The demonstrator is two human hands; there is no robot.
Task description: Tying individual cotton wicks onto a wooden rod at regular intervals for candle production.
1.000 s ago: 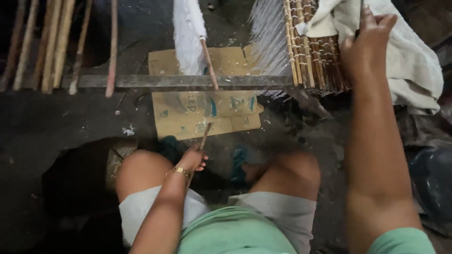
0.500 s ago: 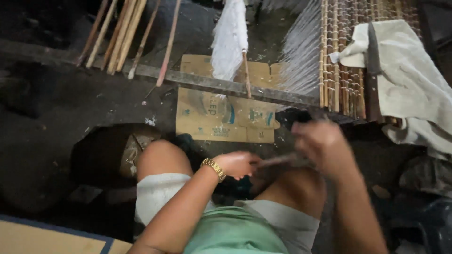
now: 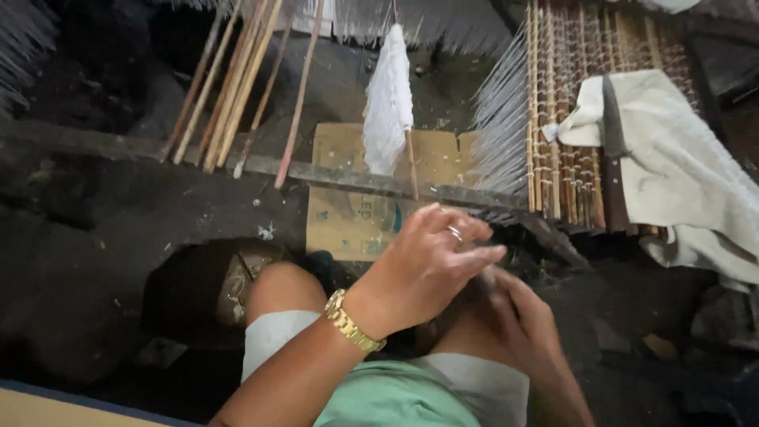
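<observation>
Both hands meet over the lap: the left hand point(image 3: 427, 269) lies fingers spread across the right hand point(image 3: 518, 312), whose grip cannot be told; the white fibre bundle point(image 3: 387, 99) hangs well apart, above the wooden beam point(image 3: 348, 175)

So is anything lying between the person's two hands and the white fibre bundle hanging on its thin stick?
Nothing visible does. The left hand lies over the right hand above the knees; the white fibre bundle on a thin stick hangs beyond them, with only the dark wooden crossbar behind its stick.
</observation>
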